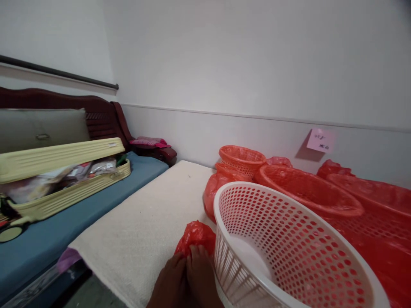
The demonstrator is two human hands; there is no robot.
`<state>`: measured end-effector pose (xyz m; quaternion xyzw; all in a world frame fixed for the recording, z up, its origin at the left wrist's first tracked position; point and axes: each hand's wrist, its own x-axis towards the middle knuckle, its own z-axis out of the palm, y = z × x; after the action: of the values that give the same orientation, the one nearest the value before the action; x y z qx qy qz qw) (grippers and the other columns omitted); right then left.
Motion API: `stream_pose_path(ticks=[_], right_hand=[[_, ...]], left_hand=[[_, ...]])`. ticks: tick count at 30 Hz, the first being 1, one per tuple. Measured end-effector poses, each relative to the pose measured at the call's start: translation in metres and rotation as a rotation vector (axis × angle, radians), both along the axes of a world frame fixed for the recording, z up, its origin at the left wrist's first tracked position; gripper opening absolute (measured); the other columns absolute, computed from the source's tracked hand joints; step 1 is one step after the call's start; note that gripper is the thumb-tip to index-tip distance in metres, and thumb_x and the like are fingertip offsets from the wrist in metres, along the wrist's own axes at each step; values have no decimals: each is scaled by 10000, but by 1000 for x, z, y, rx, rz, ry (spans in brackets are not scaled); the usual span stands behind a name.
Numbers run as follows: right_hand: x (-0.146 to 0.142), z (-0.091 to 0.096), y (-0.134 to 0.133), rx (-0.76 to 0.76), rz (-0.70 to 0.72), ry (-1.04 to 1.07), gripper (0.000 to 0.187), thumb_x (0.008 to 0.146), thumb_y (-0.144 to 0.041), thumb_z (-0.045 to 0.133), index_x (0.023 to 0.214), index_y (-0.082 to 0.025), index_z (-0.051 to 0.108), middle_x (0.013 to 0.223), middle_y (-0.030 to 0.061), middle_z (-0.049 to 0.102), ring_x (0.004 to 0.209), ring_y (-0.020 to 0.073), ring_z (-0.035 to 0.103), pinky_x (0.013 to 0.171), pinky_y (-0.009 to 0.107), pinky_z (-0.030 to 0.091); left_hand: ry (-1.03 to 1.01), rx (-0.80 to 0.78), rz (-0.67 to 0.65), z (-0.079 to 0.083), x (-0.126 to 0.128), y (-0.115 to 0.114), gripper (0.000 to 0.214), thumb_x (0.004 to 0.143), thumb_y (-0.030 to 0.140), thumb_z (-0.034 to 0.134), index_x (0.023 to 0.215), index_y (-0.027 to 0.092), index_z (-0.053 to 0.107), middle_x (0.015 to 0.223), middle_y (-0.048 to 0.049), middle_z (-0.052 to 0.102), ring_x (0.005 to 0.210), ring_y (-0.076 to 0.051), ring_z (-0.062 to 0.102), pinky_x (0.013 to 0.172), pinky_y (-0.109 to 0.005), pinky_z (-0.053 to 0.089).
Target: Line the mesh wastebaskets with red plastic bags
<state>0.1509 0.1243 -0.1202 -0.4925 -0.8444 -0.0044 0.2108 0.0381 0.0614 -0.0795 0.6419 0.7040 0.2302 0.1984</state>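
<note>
My left hand (170, 282) and my right hand (201, 277) lie side by side at the bottom edge, fingers together and closed on a crumpled red plastic bag (196, 236). The bag rests on the cream table cloth (147, 218), touching the left wall of a white perforated plastic basket (279, 201). That basket lies tilted towards me just right of my hands, with nothing visible inside it.
Behind the white basket stand several baskets lined with red plastic bags, a small one (241, 159) and a wide one (308, 188). A pink note (319, 141) sticks to the wall. An open yellow suitcase (64, 188) lies on a blue-cushioned wooden bench (48, 244) at left.
</note>
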Motion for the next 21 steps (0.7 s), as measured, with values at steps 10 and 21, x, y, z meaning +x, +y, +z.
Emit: stream_pose_path(ticks=[10,21], right_hand=[[-5,10,2,-195,-114,69,373,883,-117,449,1200,-103,645,1211,181,659,1146,291,614,990,432,479],[-5,18,0,-263,-94,144,412,877,-153,443,1243,-79,617,1257,202,628,1190,327,581,1004,493,459]], left_hand=[[33,44,-89,4,-8,-12,493,846,232,436,1309,134,576,1385,-158,555,1265,-264,536,1086,-418,421],[14,-60,-10,22,-5,-6,504,824,191,369,1254,136,625,1366,-152,570,1250,-270,551,1064,-425,428]])
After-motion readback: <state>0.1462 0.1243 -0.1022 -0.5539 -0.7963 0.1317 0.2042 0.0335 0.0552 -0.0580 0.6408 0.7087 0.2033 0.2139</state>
